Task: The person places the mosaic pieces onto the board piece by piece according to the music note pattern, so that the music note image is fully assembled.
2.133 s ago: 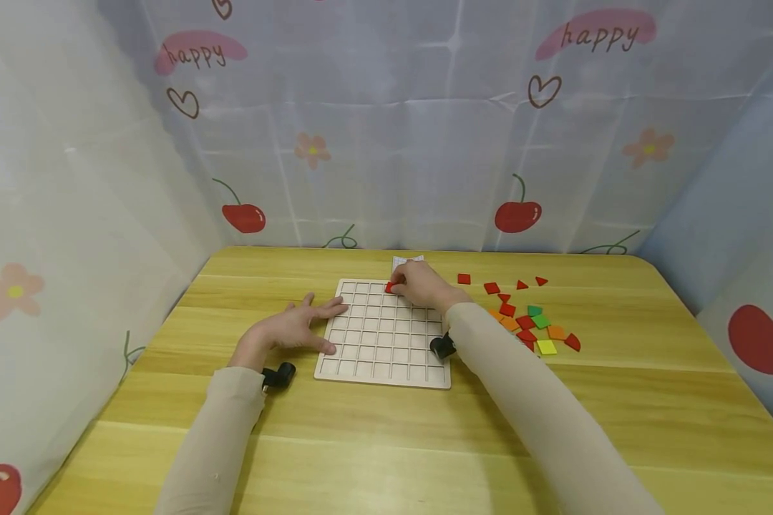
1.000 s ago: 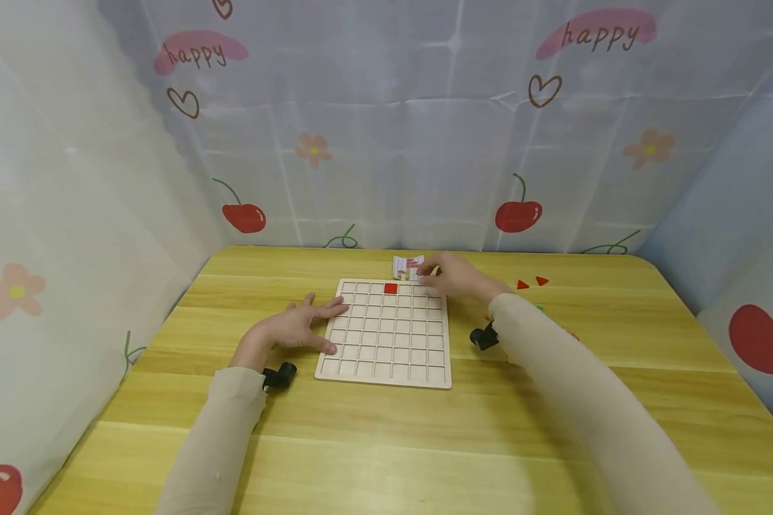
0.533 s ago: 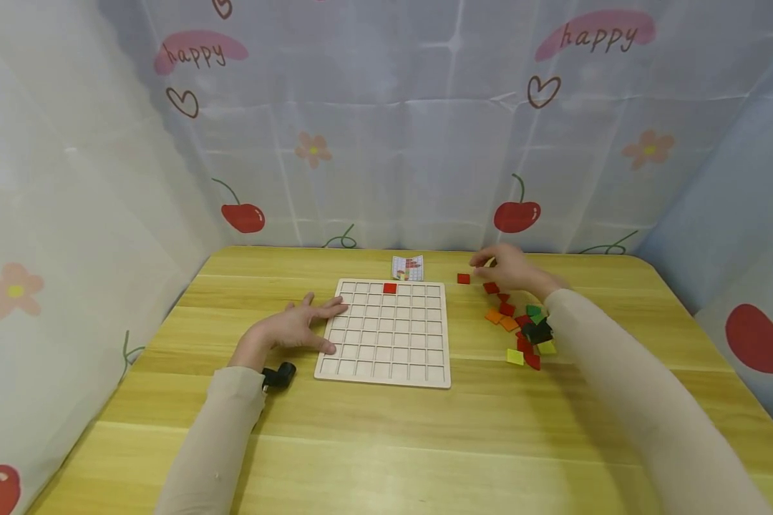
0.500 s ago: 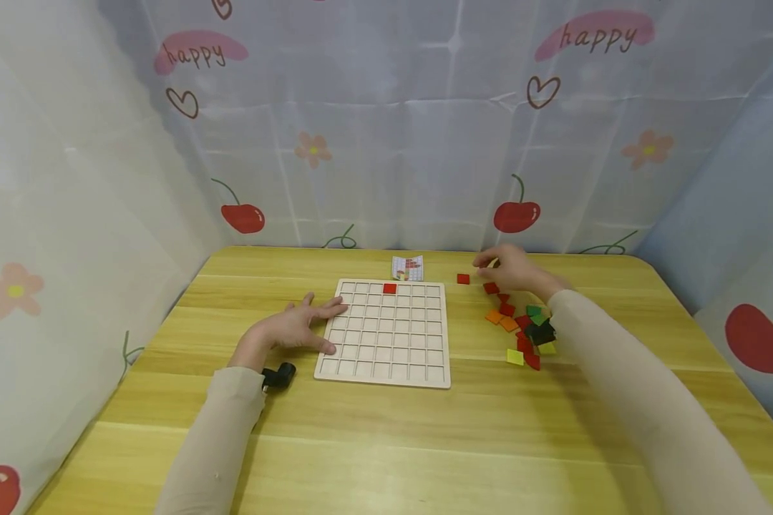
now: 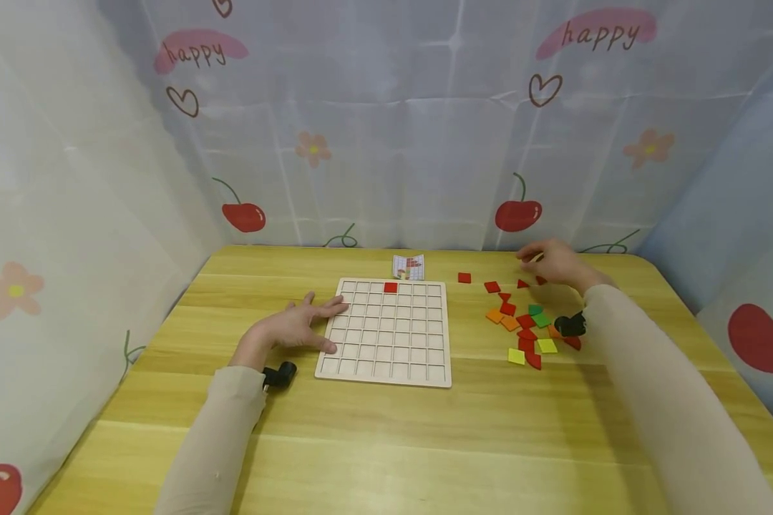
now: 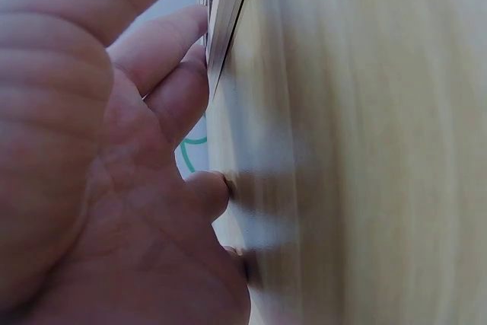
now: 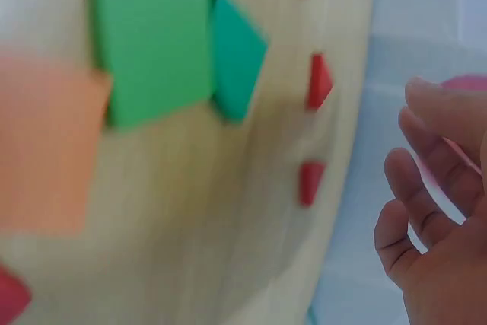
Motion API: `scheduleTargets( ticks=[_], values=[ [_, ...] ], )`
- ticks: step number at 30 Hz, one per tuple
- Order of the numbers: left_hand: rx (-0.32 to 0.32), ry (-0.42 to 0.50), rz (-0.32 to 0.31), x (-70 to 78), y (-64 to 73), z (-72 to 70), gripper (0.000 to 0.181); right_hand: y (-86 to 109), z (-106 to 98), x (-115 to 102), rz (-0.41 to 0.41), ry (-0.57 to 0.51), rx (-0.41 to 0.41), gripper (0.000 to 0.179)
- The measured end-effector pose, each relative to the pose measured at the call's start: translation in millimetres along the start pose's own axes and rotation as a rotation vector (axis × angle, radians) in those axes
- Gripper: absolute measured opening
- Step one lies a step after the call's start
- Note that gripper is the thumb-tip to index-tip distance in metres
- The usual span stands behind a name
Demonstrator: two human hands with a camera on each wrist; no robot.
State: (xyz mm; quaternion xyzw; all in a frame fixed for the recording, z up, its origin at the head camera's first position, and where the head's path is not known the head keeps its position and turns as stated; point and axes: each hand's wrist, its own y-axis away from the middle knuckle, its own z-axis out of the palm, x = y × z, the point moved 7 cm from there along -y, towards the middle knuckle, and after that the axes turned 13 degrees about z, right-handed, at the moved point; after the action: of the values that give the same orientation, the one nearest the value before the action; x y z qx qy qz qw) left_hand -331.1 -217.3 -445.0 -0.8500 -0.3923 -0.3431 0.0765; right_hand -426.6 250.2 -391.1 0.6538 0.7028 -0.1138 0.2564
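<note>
A pale wooden grid board (image 5: pixel 376 350) lies on the table, with one red square tile (image 5: pixel 390 287) in its top row. My left hand (image 5: pixel 296 325) is spread at the board's left side, its thumb and a finger reaching onto the edge; other fingertips rest on the table in the left wrist view. My right hand (image 5: pixel 557 263) hovers over the far right, fingers loosely bent and nothing between them. Right beneath it are two small red triangle tiles (image 5: pixel 522 284), also visible in the right wrist view beside the hand (image 7: pixel 434 234).
Several red, orange, green and yellow tiles (image 5: pixel 526 321) lie scattered right of the board. Two red squares (image 5: pixel 464 277) are set apart toward the back. A small printed pattern card (image 5: pixel 409 267) stands behind the board. A patterned curtain (image 5: pixel 386 179) encloses the table.
The red square that my right hand pinched now sits in the board. That hand has moved right, past the card and over the tiles, to the triangles. My left hand has stayed put.
</note>
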Motion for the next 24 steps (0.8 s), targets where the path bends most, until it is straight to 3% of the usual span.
scheduleTargets(
  ticks=[14, 24],
  values=[
    [0.001, 0.013, -0.021, -0.3, 0.7, 1.1, 0.094, -1.1, 10.1, 55.7, 0.101, 0.020, -0.103, 0.040],
    [0.008, 0.023, -0.020, 0.4, 0.8, 0.8, 0.094, -0.2, 13.4, 54.5, 0.035, 0.078, -0.038, 0.032]
  ],
)
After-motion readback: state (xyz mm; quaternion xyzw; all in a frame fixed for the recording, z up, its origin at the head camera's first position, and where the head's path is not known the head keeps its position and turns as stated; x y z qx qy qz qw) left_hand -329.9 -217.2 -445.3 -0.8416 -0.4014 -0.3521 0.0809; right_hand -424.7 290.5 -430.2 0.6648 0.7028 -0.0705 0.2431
